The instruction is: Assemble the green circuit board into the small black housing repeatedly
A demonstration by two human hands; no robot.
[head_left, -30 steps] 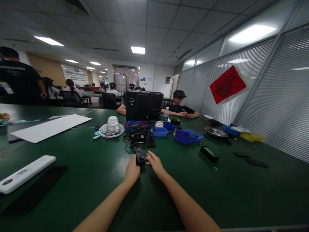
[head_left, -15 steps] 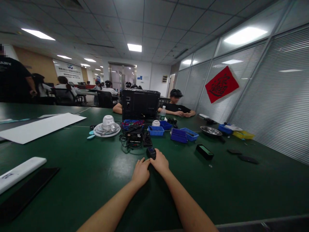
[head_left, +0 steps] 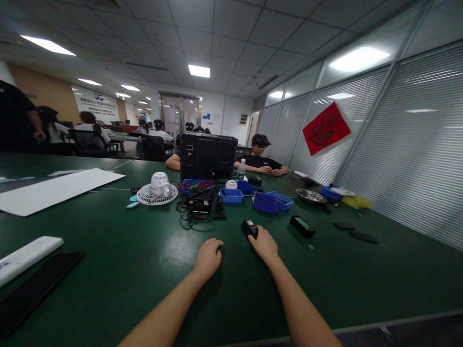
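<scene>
Green matting covers the long table (head_left: 144, 284) in an open office with a glass partition along its right side. Toward the middle of the near half of the table lies a small black device (head_left: 249, 228). The right hand (head_left: 265, 245) reaches out to it with the fingers closed round its near end, the forearm running back to the near edge. The left hand (head_left: 209, 255) rests on the table just to the left of the device and apart from it, knuckles up and fingers curled under in a loose fist, with nothing seen in it.

Beyond the device, toward the far edge, sits a tangle of cables (head_left: 197, 209) round a dark unit, with a white fan (head_left: 157, 191) lying to its left and blue bins (head_left: 269, 202) to its right. A flat black box (head_left: 302, 225) lies right of the device, and a metal dish (head_left: 310, 195) and a yellow tray (head_left: 356, 202) stand nearer the right edge. Behind the cables stands a large black case (head_left: 208, 156), with a water bottle (head_left: 240, 169) beside it. At the far edge a seated person (head_left: 261, 161) has both hands on the table. Near the left edge lie a white sheet (head_left: 54, 189), a long white bar (head_left: 25, 258) and a black slab (head_left: 32, 291). A red paper square (head_left: 325, 128) hangs on the partition.
</scene>
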